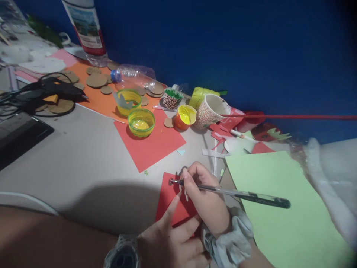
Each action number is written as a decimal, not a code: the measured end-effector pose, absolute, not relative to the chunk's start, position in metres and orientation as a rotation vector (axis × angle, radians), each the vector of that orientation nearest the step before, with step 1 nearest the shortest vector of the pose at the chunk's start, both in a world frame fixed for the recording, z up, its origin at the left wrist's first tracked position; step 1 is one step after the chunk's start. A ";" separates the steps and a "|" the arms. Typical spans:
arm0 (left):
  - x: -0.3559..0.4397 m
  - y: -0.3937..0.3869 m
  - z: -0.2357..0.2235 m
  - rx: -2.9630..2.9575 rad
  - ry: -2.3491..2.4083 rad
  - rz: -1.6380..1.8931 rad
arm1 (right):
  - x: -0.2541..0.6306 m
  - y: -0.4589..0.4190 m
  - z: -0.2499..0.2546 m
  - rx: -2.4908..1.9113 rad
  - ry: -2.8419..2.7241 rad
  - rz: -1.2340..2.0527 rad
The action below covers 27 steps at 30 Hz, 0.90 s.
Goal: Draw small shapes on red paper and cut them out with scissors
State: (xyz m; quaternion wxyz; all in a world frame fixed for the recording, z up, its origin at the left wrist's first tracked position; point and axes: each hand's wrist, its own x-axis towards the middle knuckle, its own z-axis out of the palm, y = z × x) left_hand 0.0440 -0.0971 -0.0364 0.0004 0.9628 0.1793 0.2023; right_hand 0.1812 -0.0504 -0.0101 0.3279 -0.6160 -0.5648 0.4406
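Note:
A small piece of red paper [170, 201] lies on the table in front of me. My left hand [178, 238], with a watch on its wrist, rests with fingers spread over the lower part of the paper. A black pen [240, 193] with a clear barrel is pinched in my right hand [203, 197], which has a grey scrunchie at the wrist. The pen's tip touches the paper near its upper left, beside a small dark mark. Another dark curved line shows by the fingertips, partly hidden.
A larger red sheet [147, 152] carries a yellow-green cup [141, 123]. Light green paper [267, 193] lies at right. A patterned paper cup [209, 115], a plastic bottle [136, 76] and cardboard discs [96, 80] stand or lie behind. A black glue gun [61, 89] is at left.

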 end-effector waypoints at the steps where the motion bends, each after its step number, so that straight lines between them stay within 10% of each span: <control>1: 0.044 -0.097 -0.037 2.998 0.548 0.713 | 0.181 -0.050 -0.010 -1.610 -1.468 1.156; 27: 0.045 -0.090 -0.029 2.962 0.542 0.801 | 0.180 -0.050 -0.008 -1.624 -1.446 1.158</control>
